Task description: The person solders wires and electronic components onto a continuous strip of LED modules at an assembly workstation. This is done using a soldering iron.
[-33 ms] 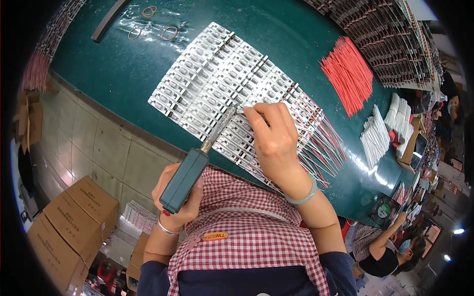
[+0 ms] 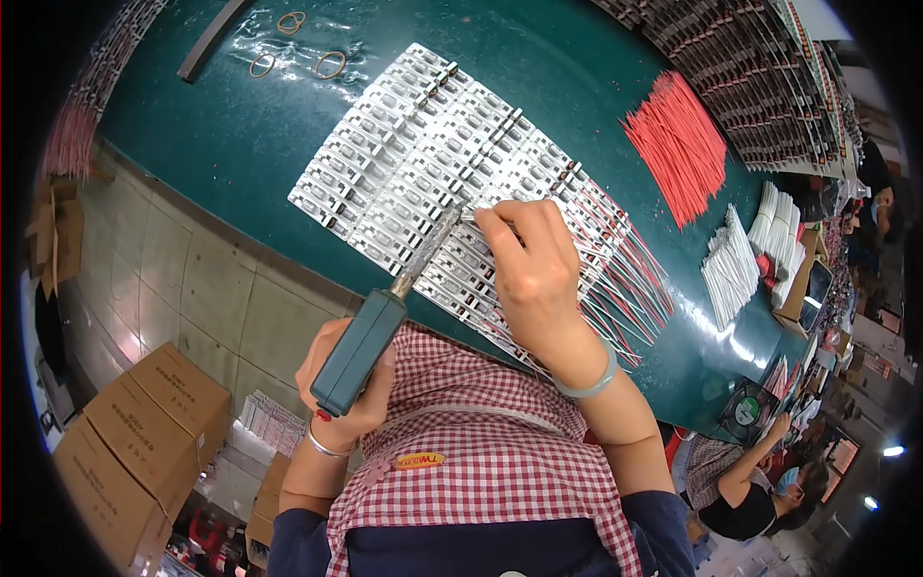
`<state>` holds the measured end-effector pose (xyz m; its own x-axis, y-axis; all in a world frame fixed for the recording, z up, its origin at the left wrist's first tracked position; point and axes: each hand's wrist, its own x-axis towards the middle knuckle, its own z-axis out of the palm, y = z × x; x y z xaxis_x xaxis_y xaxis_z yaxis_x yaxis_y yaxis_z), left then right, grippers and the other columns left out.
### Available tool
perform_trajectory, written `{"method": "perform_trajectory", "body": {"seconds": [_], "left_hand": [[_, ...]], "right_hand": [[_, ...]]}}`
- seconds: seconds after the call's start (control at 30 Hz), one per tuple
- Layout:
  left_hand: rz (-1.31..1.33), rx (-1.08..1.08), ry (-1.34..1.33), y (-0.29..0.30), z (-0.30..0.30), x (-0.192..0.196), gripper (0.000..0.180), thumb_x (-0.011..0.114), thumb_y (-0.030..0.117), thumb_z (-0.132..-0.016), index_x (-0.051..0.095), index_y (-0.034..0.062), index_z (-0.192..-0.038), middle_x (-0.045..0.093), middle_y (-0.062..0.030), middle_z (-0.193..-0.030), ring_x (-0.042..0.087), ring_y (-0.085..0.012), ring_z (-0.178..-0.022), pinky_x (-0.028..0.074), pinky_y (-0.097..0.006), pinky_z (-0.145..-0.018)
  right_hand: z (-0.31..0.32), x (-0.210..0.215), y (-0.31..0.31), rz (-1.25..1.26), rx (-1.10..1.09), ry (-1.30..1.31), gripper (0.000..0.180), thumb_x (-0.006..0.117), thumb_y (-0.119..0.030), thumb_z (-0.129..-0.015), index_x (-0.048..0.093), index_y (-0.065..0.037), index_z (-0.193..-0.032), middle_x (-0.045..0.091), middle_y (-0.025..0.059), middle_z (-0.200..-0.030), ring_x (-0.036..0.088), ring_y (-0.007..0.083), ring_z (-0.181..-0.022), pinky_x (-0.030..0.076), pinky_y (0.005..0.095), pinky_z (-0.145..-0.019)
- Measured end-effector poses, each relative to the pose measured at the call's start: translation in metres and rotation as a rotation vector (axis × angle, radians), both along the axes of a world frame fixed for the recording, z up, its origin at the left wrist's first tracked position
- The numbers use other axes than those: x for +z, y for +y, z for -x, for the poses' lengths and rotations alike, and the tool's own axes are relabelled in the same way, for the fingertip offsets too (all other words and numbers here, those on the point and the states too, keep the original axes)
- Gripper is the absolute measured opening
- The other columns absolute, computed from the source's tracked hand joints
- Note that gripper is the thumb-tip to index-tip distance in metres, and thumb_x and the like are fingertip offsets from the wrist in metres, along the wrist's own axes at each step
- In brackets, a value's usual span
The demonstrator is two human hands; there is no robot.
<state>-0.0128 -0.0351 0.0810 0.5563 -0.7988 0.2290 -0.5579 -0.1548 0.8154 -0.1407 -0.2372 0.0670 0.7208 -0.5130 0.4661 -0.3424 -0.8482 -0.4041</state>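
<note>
My left hand [image 2: 348, 383] is wrapped round the dark green body of a soldering gun [image 2: 363, 348]. Its metal barrel reaches up and right across rows of small white-and-silver modules [image 2: 394, 144] laid side by side in a slanted block. Close to the barrel's far end, the thumb and forefinger of my right hand [image 2: 534, 264] are pinched together over the modules. What lies between those fingertips is too small to make out. Thin red and white wires [image 2: 630, 288] fan out from the block's right edge, partly behind my right hand and wrist.
On the green table [image 2: 538, 58] lie red wires [image 2: 678, 149], white wire bundles [image 2: 731, 269], rubber bands [image 2: 330, 65] and a dark bar [image 2: 213, 40]. Stacked module strips [image 2: 769, 87] stand at the far right. Cardboard boxes [image 2: 144, 433] sit lower left; a co-worker [image 2: 755, 490] is lower right.
</note>
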Motion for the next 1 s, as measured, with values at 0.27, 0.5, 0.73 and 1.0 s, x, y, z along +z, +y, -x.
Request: {"method": "perform_trajectory", "body": {"seconds": [0.27,0.5,0.73,1.0], "left_hand": [[0.008,-0.017,-0.052,-0.0015,-0.0038,0.0019,0.019,0.075,-0.004,-0.074,0.071,-0.0049,-0.093,0.069,-0.0174,-0.091,0.070,-0.0315,-0.079,0.057,-0.034,-0.069],[-0.007,-0.032,-0.001,-0.0022,-0.0035,0.0040,0.020,0.075,-0.003,-0.075,0.071,-0.0055,-0.094,0.069,-0.0171,-0.092,0.070,-0.0307,-0.079,0.057,-0.034,-0.069],[-0.026,-0.045,0.007,-0.0048,-0.0030,0.0048,0.020,0.074,-0.004,-0.074,0.070,-0.0059,-0.093,0.068,-0.0170,-0.091,0.070,-0.0308,-0.078,0.056,-0.034,-0.068],[-0.002,-0.075,-0.051,-0.0027,-0.0057,0.0013,0.019,0.074,-0.004,-0.073,0.070,-0.0053,-0.092,0.066,-0.0165,-0.088,0.068,-0.0301,-0.075,0.055,-0.034,-0.065]], "right_hand": [[0.0039,-0.0011,0.0027,0.021,-0.017,-0.011,0.034,0.065,0.002,-0.069,0.067,0.006,-0.102,0.062,0.0129,-0.096,0.058,0.0274,-0.083,0.050,0.0366,-0.068],[0.0041,-0.0005,0.0044,0.014,-0.027,-0.007,0.036,0.065,0.002,-0.068,0.067,0.006,-0.103,0.062,0.0127,-0.096,0.057,0.0270,-0.083,0.050,0.0365,-0.068],[0.0036,-0.0023,0.0046,0.027,-0.033,0.007,0.035,0.065,0.001,-0.069,0.067,0.006,-0.103,0.062,0.0124,-0.096,0.057,0.0269,-0.084,0.049,0.0363,-0.069],[0.0035,-0.0029,0.0046,0.034,-0.036,0.016,0.033,0.064,0.001,-0.070,0.067,0.005,-0.103,0.061,0.0124,-0.096,0.057,0.0271,-0.085,0.049,0.0367,-0.070]]}}
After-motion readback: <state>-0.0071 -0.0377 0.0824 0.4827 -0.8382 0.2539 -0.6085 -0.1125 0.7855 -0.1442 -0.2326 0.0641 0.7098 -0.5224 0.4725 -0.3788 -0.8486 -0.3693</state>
